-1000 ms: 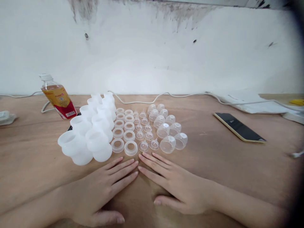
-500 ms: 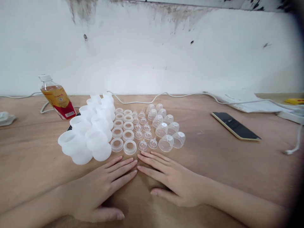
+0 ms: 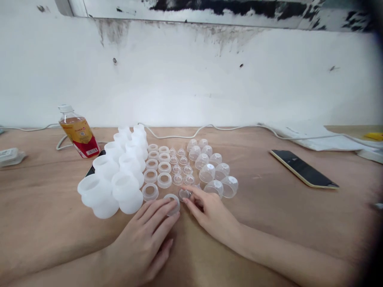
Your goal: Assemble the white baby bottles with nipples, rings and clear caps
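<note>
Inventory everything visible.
Plastic bottles: 10, translucent white, left
Plastic rings: 10, translucent, centre
Nipple pieces: ~10, clear, centre
Plastic domes: 10, clear, centre
Drink bottle: 1, red/yellow, left
Rectangular phone: 1, black, right
Flat slab: 1, black, left
Thin cable: 1+, white, back
Flat sheeting: 1+, white, right
Small box: 1, white, left
Unclear object: 1, yellow, right
Table: 1, brown, below
Wall: 1, white, back
Left hand: 1, at ring
Right hand: 1, at nipple piece
</note>
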The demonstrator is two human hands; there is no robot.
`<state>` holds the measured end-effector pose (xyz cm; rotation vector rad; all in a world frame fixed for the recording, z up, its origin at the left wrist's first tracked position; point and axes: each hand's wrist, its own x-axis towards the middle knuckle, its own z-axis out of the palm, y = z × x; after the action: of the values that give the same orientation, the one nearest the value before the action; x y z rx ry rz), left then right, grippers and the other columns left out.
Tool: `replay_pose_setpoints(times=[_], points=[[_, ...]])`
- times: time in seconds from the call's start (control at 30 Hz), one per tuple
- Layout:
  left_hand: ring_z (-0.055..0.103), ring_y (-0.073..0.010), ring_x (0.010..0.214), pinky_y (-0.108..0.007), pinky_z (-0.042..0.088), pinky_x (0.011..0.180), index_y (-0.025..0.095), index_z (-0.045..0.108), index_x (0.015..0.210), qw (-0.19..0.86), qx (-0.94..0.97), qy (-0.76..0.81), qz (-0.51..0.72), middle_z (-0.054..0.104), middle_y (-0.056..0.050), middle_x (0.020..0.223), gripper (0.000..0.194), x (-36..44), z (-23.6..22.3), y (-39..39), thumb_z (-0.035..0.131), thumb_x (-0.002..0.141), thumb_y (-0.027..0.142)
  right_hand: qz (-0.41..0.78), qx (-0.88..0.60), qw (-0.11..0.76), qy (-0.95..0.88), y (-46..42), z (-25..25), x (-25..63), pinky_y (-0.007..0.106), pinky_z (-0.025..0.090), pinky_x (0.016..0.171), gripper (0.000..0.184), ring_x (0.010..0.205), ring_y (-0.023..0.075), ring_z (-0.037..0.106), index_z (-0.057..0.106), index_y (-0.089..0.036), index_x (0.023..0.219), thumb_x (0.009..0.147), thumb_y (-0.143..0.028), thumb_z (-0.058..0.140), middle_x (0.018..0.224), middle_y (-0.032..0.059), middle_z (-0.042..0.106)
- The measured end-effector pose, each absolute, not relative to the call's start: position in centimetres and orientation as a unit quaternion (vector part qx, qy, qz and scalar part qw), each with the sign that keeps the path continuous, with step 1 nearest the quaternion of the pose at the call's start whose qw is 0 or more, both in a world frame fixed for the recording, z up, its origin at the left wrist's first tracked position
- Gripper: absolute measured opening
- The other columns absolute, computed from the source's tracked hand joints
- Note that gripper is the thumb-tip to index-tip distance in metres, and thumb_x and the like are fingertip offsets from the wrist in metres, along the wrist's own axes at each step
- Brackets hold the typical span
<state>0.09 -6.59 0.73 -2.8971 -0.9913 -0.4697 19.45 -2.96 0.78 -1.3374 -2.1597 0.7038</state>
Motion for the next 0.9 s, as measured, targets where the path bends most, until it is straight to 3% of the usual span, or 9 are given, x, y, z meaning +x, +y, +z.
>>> replay_pose_setpoints(times=[0.1,0.2,0.3,0.47,0.57,0.67,0.77,0.9], points=[[0.024,-0.0298,0.125,-0.044,0.034,0.097,0.008,0.028,0.129,0.043,-0.921,-0.357,-0.151,0.026,-0.016,0.138,0.052,0.3,0.9,-6.5,0.042,0.08,0.018,0.26,-0.466,0.286,-0.796,-3.2,1.0,19.6,0.024,0.043,0.06,0.022,0.062,0.0115,0.056,0.053,-0.018,0.099,0.086,-0.023,0.036,0.071,0.0006,0.061],[0.042,-0.0315,0.112,-0.046,0.042,0.087,0.004,0.028,0.128,0.039,-0.912,-0.385,-0.132,0.042,-0.019,0.127,0.051,0.9,0.8,-6.4,0.04,0.083,0.025,0.234,-0.455,0.283,-0.811,-3.5,1.1,19.7,0.023,0.041,0.058,0.018,0.06,0.0106,0.054,0.054,-0.019,0.088,0.086,-0.025,0.038,0.069,-0.0005,0.06],[0.052,-0.0284,0.096,-0.045,0.047,0.078,0.006,0.031,0.126,0.016,-0.911,-0.39,-0.133,0.055,-0.016,0.111,0.046,1.0,0.6,-6.5,0.039,0.084,0.024,0.195,-0.455,0.228,-0.838,-3.8,0.9,19.7,0.024,0.04,0.056,0.017,0.06,0.0118,0.054,0.053,-0.017,0.082,0.085,-0.024,0.037,0.067,0.0004,0.059],[0.046,-0.0214,0.107,-0.038,0.043,0.09,0.016,0.026,0.127,-0.089,-0.893,-0.387,-0.212,0.047,-0.011,0.119,0.043,0.5,0.5,-6.2,0.038,0.085,0.018,0.101,-0.438,0.156,-0.88,-4.0,0.6,19.7,0.027,0.04,0.055,0.022,0.065,0.0161,0.057,0.05,-0.016,0.1,0.083,-0.027,0.041,0.082,0.0047,0.062],[0.042,-0.0192,0.114,-0.037,0.041,0.094,0.022,0.028,0.123,-0.175,-0.861,-0.397,-0.267,0.041,-0.008,0.124,0.04,0.4,0.6,-5.7,0.038,0.085,0.016,0.075,-0.432,0.137,-0.888,-4.1,0.7,19.9,0.027,0.04,0.054,0.023,0.066,0.0167,0.056,0.05,-0.017,0.101,0.083,-0.027,0.04,0.084,0.005,0.059],[0.045,-0.0189,0.114,-0.038,0.043,0.093,0.023,0.034,0.114,-0.279,-0.808,-0.401,-0.329,0.041,-0.008,0.124,0.032,0.6,0.5,-5.4,0.04,0.084,0.016,0.106,-0.43,0.181,-0.878,-4.1,0.9,20.1,0.028,0.043,0.058,0.024,0.07,0.015,0.054,0.048,-0.016,0.103,0.085,-0.025,0.037,0.092,0.007,0.053],[0.052,-0.0176,0.107,-0.036,0.048,0.088,0.023,0.036,0.107,-0.368,-0.754,-0.399,-0.37,0.046,-0.007,0.12,0.024,0.6,0.2,-5.3,0.041,0.084,0.019,0.15,-0.415,0.275,-0.854,-4.1,1.2,20.4,0.03,0.044,0.072,0.019,0.083,0.0152,0.051,0.043,-0.015,0.1,0.085,-0.021,0.034,0.1,0.0096,0.046],[0.06,-0.0131,0.089,-0.029,0.053,0.076,0.023,0.035,0.105,-0.373,-0.749,-0.41,-0.364,0.059,-0.002,0.093,0.02,0.4,0.2,-5.2,0.036,0.086,0.018,0.184,-0.412,0.301,-0.84,-4.1,1.1,20.3,0.031,0.043,0.073,0.012,0.08,0.0147,0.05,0.04,-0.017,0.093,0.085,-0.017,0.032,0.09,0.0068,0.05]])
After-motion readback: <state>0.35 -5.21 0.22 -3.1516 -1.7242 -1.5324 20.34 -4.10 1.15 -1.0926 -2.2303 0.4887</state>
